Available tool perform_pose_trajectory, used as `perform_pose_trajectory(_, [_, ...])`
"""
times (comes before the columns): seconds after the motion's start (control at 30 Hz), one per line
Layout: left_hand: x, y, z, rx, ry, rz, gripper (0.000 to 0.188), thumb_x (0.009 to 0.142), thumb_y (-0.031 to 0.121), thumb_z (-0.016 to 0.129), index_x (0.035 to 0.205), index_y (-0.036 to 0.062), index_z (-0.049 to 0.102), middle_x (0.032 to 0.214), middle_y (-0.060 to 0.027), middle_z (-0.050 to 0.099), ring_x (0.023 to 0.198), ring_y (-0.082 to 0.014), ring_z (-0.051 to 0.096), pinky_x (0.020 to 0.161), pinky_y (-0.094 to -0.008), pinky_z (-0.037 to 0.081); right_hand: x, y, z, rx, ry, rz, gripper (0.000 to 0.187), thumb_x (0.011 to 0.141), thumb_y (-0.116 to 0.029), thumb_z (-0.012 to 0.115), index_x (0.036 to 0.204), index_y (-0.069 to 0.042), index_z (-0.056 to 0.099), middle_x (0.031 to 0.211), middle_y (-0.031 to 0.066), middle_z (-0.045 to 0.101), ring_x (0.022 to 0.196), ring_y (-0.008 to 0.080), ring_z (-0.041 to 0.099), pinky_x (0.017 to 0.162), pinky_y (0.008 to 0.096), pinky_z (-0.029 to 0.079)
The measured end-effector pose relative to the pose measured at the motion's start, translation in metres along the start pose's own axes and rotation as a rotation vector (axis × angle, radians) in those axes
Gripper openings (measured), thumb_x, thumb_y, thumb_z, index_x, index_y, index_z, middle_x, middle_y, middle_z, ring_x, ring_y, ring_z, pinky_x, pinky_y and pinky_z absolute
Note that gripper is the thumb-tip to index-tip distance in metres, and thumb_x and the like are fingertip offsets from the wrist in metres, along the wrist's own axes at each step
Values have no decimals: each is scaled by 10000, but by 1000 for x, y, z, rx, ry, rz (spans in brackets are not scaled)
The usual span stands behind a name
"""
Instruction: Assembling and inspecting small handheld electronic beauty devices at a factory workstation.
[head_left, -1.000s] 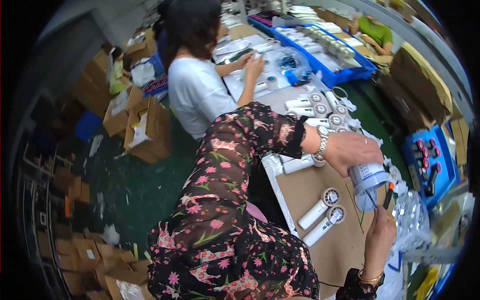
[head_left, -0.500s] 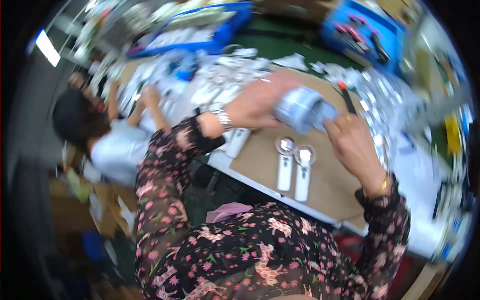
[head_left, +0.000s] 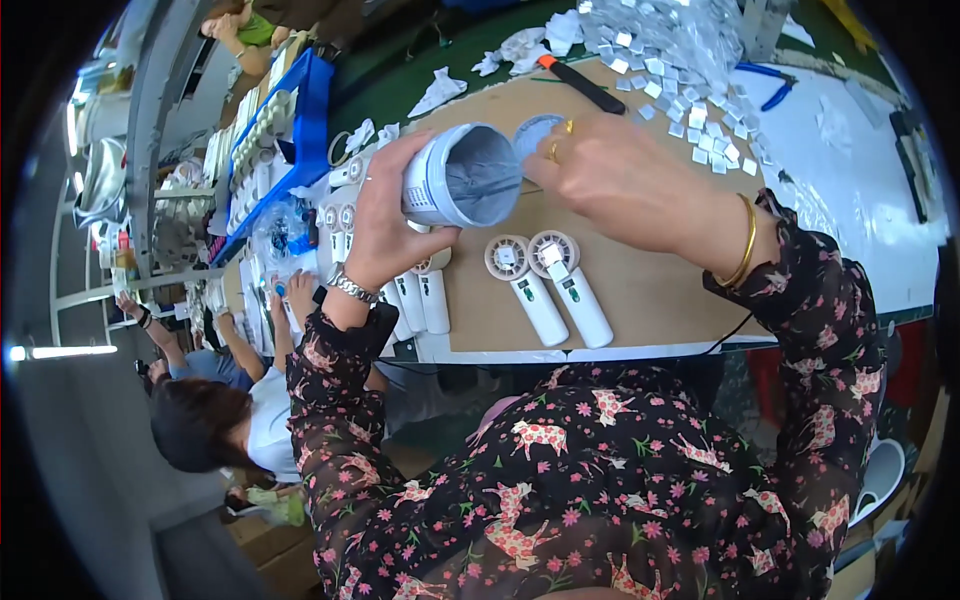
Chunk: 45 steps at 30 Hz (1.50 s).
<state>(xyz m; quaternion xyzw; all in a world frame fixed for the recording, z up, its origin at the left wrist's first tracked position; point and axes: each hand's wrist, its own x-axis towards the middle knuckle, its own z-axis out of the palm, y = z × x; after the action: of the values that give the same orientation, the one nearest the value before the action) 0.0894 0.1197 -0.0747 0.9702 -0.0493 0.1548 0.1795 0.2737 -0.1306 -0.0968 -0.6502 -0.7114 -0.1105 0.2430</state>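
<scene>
My left hand [head_left: 382, 215] is wrapped round a white tub [head_left: 428, 185], tipped on its side with its open mouth facing right. Grey residue coats the inside of the tub. Close to that mouth, my right hand [head_left: 625, 180] has its fingers closed on a round greyish lid [head_left: 538, 132], held apart from the rim. Two white handheld fans lie below the hands on a brown board [head_left: 660, 285]: a left fan [head_left: 540, 308] and a right fan [head_left: 582, 305]. Each has a small pale square at the centre of its round head.
Small silvery squares [head_left: 715, 135] are scattered at the far right near a plastic bag [head_left: 660, 30]. An orange-and-black cutter [head_left: 580, 83] and blue pliers [head_left: 768, 88] lie at the back. More white fans [head_left: 430, 300] sit left; a co-worker [head_left: 240, 420] works beyond them.
The view has turned, and the blur has cleared. The tub stays in my left hand, and its open mouth now shows plainly. My right hand remains beside the mouth.
</scene>
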Motion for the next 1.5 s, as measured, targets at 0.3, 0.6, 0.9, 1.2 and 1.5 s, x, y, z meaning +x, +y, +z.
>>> perform_pose_trajectory(0.3, [3, 0, 1, 31, -2, -25, 992, 576, 103, 934, 1477, 67, 521, 1453, -162, 610, 1335, -382, 583, 1151, -466, 460, 4, -1, 15, 70, -46, 34, 133, 786, -10, 676, 915, 13, 696, 827, 168, 702, 856, 363, 729, 743, 474, 578])
perform_pose_trajectory(0.6, [5, 4, 2, 51, -30, -9, 982, 582, 100, 925, 1477, 69, 523, 1452, -161, 606, 1341, -380, 575, 1154, -468, 452, 12, 0, 13, 127, 137, 233, 50, 823, -9, 689, 841, 36, 702, 811, 232, 701, 835, 428, 711, 714, 497, 575])
perform_pose_trajectory(0.9, [4, 2, 2, 94, -59, -2, 984, 579, 99, 929, 1476, 70, 523, 1449, -169, 604, 1338, -388, 574, 1156, -472, 452, 1, -4, 8, 420, -45, 471, 90, 878, -29, 689, 836, 49, 705, 824, 260, 697, 809, 467, 688, 700, 530, 554])
perform_pose_trajectory(1.2, [8, 7, 5, 69, -48, 9, 988, 575, 90, 932, 1473, 64, 522, 1448, -174, 604, 1329, -393, 581, 1154, -476, 458, 11, 0, 26, 238, 179, 260, 102, 887, -23, 666, 831, 51, 708, 825, 254, 690, 819, 471, 682, 735, 550, 545])
perform_pose_trajectory(1.5, [8, 7, 3, 68, -21, -1, 980, 570, 82, 929, 1462, 64, 524, 1450, -180, 604, 1336, -393, 579, 1154, -477, 460, 11, -3, 21, 271, 162, 329, 98, 840, -13, 660, 797, 63, 703, 830, 268, 687, 822, 461, 694, 715, 537, 551])
